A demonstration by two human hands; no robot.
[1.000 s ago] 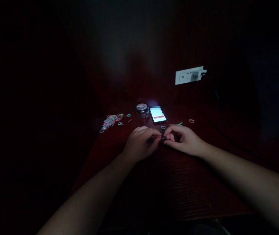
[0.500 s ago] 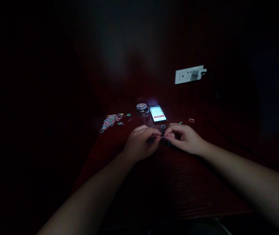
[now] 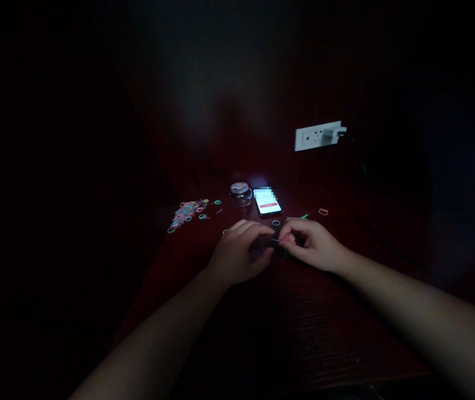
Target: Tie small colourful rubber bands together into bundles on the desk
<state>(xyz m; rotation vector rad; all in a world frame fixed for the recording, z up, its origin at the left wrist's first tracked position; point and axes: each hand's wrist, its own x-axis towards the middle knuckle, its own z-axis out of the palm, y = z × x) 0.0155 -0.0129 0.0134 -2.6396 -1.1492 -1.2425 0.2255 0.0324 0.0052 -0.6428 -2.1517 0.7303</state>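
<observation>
The left forearm [image 3: 154, 330] slants up from the near left of the phone [image 3: 268, 203] and the right forearm [image 3: 412, 308] from its near right, so the two arms narrow toward a spot just on the phone's near side. Both wrists look nearly straight, the hands low over the dark reddish table [image 3: 324, 333]. The left hand [image 3: 239, 255], on the near left of the phone, has its thumb and forefinger curved toward each other with a clear gap between the tips; that pinch is loose, and whether the shaded fingers behind it hold anything I cannot tell. The right hand [image 3: 314, 244], on the near right of the phone, is turned inward with bent knuckles, thumb and forefinger pressed together on a thin pale band [image 3: 275, 240]. This band sits on the near side of the phone, its free end pointing at the gap in the left hand; its full shape is too dim to make out. A small bluish ring [image 3: 276, 225] lies just short of the phone, between it and the hands. Right of the phone are a green strip [image 3: 304, 216] and, farther right, a pinkish loop [image 3: 323, 211]. Left of the lit phone stands a lidded clear jar [image 3: 241, 197], and well left a heap of coloured bands [image 3: 185, 212]. Beyond the phone, up to its right, is a white socket panel [image 3: 314, 136]
</observation>
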